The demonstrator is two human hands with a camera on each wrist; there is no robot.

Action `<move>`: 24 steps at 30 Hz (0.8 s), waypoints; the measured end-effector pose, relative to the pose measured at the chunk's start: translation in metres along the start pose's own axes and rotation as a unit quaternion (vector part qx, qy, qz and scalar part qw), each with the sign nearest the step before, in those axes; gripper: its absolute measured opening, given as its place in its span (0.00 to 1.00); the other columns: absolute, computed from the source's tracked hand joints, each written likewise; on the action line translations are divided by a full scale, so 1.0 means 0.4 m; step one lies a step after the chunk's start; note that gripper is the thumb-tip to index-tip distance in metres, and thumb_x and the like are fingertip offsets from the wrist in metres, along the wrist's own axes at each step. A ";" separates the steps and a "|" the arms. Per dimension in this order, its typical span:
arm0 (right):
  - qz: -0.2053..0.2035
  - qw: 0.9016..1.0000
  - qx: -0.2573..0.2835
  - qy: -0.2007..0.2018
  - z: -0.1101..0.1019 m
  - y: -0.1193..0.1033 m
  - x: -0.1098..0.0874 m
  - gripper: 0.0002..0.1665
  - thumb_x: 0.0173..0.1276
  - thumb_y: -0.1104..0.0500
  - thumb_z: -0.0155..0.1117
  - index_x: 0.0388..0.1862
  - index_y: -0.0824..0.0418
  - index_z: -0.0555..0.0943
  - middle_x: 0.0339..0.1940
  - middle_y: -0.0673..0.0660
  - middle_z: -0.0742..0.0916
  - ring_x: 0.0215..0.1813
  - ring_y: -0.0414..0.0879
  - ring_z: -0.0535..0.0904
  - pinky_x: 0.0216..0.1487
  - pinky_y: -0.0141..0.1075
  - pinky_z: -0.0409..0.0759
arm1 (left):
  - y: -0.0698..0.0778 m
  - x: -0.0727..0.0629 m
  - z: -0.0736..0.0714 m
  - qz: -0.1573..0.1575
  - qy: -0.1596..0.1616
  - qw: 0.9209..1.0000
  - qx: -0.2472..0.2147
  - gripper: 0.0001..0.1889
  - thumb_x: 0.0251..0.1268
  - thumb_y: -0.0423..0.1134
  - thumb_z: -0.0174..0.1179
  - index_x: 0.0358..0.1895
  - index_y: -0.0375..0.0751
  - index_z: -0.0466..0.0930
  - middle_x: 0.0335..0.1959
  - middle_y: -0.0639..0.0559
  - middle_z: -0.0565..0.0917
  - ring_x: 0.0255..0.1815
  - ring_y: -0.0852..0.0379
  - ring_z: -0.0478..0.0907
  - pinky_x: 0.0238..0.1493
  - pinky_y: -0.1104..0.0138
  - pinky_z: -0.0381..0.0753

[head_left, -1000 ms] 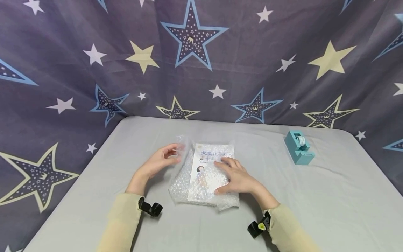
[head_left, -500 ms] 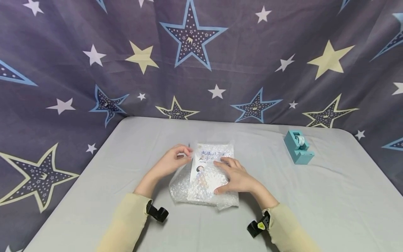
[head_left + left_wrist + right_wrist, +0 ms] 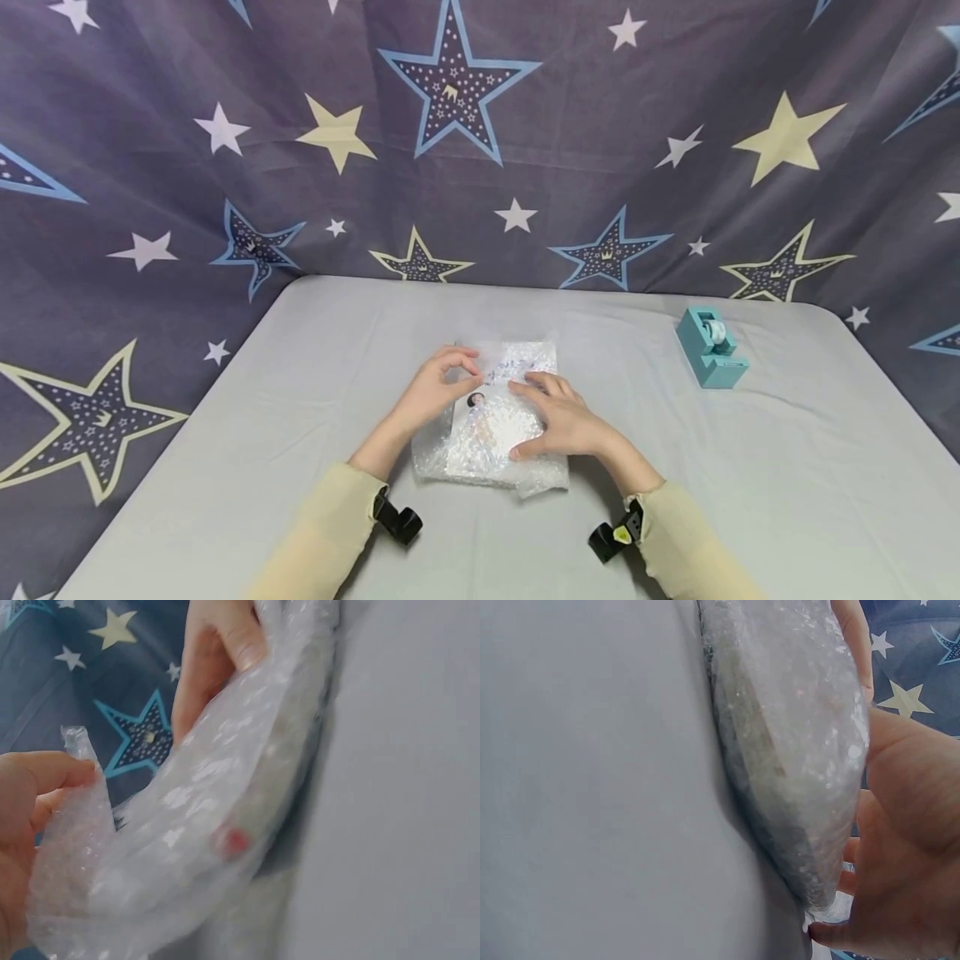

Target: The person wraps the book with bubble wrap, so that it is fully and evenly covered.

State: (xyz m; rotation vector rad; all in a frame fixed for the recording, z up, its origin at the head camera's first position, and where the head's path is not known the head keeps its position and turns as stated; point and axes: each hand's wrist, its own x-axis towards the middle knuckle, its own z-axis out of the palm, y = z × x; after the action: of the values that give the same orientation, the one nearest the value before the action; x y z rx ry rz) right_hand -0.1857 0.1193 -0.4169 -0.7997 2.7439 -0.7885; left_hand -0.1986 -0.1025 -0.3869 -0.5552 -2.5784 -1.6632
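A book [image 3: 465, 454] with a white cover, a small printed figure and blue lettering lies in the middle of the table, wrapped in clear bubble wrap [image 3: 431, 460]. At its left side my left hand [image 3: 435, 390] pinches the edge of a loose flap between thumb and fingertips, drawn over the cover. In the left wrist view that flap of bubble wrap [image 3: 82, 847] rises from the book's side to the fingers. My right hand [image 3: 570, 423] rests with spread fingers on the right part of the wrapped book. In the right wrist view the right hand [image 3: 907, 817] lies along the wrap's edge.
A teal tape dispenser [image 3: 708, 354] with a roll of tape stands at the right rear of the table. The table [image 3: 337, 333] has a light grey cloth. Behind it hangs a dark curtain [image 3: 525, 125] printed with stars.
My left hand has moved right, carrying the bubble wrap flap from beside the book to over the upper left of its cover. The right hand has stayed in place.
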 end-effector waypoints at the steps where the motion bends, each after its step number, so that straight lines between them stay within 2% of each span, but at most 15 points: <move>1: 0.000 1.000 0.000 0.000 0.000 -0.001 0.001 0.56 0.42 0.37 0.71 0.69 0.52 0.60 0.70 0.61 0.59 0.70 0.59 0.50 0.66 0.59 0.49 | -0.006 0.003 0.007 0.001 0.003 1.000 0.000 0.02 0.53 0.28 0.61 0.28 0.32 0.78 0.53 0.38 0.75 0.63 0.40 0.63 0.66 0.47 0.52; 6: -0.003 1.000 -0.001 -0.001 -0.001 -0.003 0.002 0.56 0.42 0.37 0.71 0.69 0.52 0.60 0.70 0.61 0.59 0.70 0.59 0.50 0.66 0.59 0.49 | -0.045 0.026 0.044 -0.007 0.014 1.000 -0.003 0.03 0.54 0.32 0.62 0.27 0.37 0.79 0.54 0.44 0.76 0.61 0.45 0.66 0.63 0.49 0.59; 11: -0.007 1.000 -0.001 -0.002 -0.001 -0.005 0.002 0.56 0.43 0.37 0.70 0.70 0.51 0.59 0.70 0.61 0.59 0.70 0.58 0.50 0.66 0.58 0.50 | -0.046 0.034 0.073 -0.027 0.027 0.999 -0.018 0.03 0.52 0.34 0.63 0.27 0.39 0.80 0.56 0.46 0.75 0.62 0.45 0.66 0.63 0.46 0.58; 16: -0.005 1.000 -0.003 -0.003 0.000 -0.004 0.004 0.56 0.42 0.36 0.70 0.69 0.52 0.60 0.70 0.60 0.59 0.70 0.58 0.50 0.66 0.59 0.50 | -0.038 0.039 0.098 -0.021 0.046 0.999 -0.009 0.03 0.51 0.33 0.63 0.27 0.37 0.80 0.55 0.43 0.75 0.60 0.44 0.68 0.61 0.49 0.62; 21: -0.001 1.000 -0.003 -0.003 0.002 -0.001 0.004 0.55 0.42 0.36 0.70 0.68 0.54 0.61 0.70 0.60 0.59 0.70 0.59 0.50 0.65 0.60 0.50 | -0.029 0.044 0.120 -0.018 0.059 0.998 -0.003 0.03 0.51 0.33 0.63 0.27 0.36 0.81 0.54 0.41 0.76 0.59 0.44 0.68 0.62 0.48 0.61; 24: -0.002 1.000 0.001 -0.004 0.002 0.000 0.003 0.55 0.42 0.36 0.70 0.68 0.54 0.61 0.70 0.61 0.59 0.70 0.60 0.50 0.65 0.61 0.50 | -0.026 0.045 0.128 -0.021 0.063 0.998 0.004 0.03 0.51 0.34 0.63 0.26 0.37 0.80 0.54 0.41 0.76 0.60 0.43 0.68 0.65 0.41 0.50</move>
State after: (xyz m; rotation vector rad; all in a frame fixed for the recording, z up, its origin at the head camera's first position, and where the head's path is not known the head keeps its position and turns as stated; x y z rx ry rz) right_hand -0.1866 0.1183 -0.4178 -0.8069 2.7354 -0.7882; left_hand -0.2097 -0.0558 -0.4142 -0.3842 -2.5243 -1.6421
